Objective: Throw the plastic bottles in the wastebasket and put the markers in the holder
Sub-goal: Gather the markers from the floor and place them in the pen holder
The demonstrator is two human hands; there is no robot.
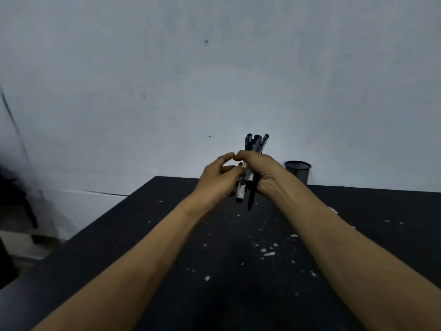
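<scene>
At the far left, a dark blurred shape [14,199] is seen against a pale, smooth wall [214,68] marked by a few small dark specks; what the shape is cannot be told. A matte black tabletop [167,247] is spread across the lower half of the view, its surface flecked with small white crumbs [269,253], most of them lying right of centre. Above it, both bare forearms are stretched forward and brought together over the middle of the tabletop. The left hand [217,180] is raised with its fingers curled and its thumb tip touching the right hand's fingertips; its grip is closed loosely against the left side of a bundle of markers [250,173]. The bundle is made up of slim cylindrical barrels, some white-bodied and some black, held nearly upright and clear of the tabletop, with dark caps fanned above the hands and two ends hanging below. The right hand [262,170] is wrapped around the bundle from the right, its grip closed firmly on the barrels. Behind and just right of it, a black cylindrical mesh holder [298,172] is stood at the far edge of the tabletop, near the wall, open at the top and partly hidden by the right wrist.
</scene>
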